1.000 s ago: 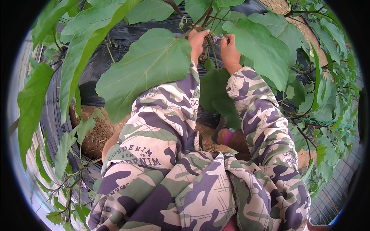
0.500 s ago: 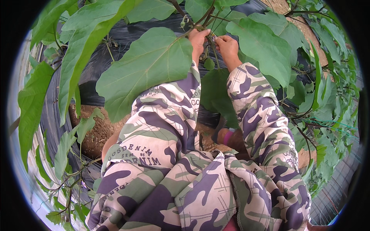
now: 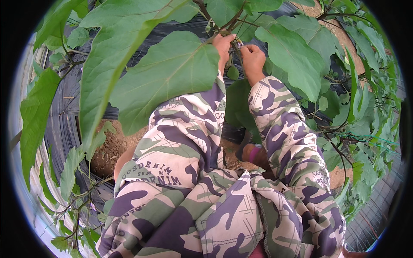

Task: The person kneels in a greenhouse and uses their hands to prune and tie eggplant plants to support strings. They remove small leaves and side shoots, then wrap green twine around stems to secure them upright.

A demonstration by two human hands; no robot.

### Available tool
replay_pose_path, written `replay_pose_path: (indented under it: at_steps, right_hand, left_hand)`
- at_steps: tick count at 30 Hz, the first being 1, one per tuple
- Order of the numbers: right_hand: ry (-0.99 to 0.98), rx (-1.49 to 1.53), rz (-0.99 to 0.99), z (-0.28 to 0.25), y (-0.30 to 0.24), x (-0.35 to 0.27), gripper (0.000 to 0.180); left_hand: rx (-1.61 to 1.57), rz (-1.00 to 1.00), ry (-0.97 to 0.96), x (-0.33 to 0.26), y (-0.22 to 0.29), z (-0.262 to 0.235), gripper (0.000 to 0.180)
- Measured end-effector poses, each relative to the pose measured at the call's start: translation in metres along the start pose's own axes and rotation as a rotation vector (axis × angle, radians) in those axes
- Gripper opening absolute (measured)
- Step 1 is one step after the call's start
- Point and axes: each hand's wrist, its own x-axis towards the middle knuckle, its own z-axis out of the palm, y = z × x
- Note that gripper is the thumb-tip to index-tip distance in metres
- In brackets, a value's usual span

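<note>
In the head view, both arms reach forward from the lower edge in camouflage sleeves, and the bare hands come close together at the upper middle, among the broad leaves of a plant. The left arm runs up and slightly inward, its sleeve (image 3: 183, 124) partly covered near the wrist by a large green leaf (image 3: 167, 79). The left hand (image 3: 223, 48) has its back turned up and its fingers pointing away from the body, narrowed around the dark stem (image 3: 234, 19) just below where it forks. The right arm bends more at the elbow, its forearm slanting up and to the left; the right hand (image 3: 254, 59) stands just beside the left one, apart from it, slightly lower. Its fingers are curled in, with thumb and forefinger toward a tiny pale purple flower (image 3: 239, 43) lying between the two hands; the tips are too small to tell whether they pinch it. Another broad leaf (image 3: 294, 60) spreads right of this hand, and a small rounded leaf (image 3: 232, 72) hangs below the gap between the hands. Black plastic sheeting (image 3: 60, 122) lies beneath the plant, with brown soil (image 3: 114, 152) nearer the body.
</note>
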Motion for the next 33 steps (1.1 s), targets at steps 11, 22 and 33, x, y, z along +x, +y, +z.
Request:
replay_pose_path:
  at_steps: [11,22,33]
  right_hand:
    - [-0.084,0.175,0.023,0.0,0.003,0.001,0.031]
    - [-0.017,-0.121,0.059,-0.001,-0.02,0.004,0.027]
    - [0.054,-0.054,0.054,-0.003,-0.023,0.0,0.023]
  left_hand:
    - [0.01,-0.01,0.027,0.003,-0.002,-0.002,0.016]
    - [-0.036,0.012,-0.016,0.002,0.0,0.001,0.016]
    - [-0.084,0.071,-0.059,-0.01,0.008,0.011,0.013]
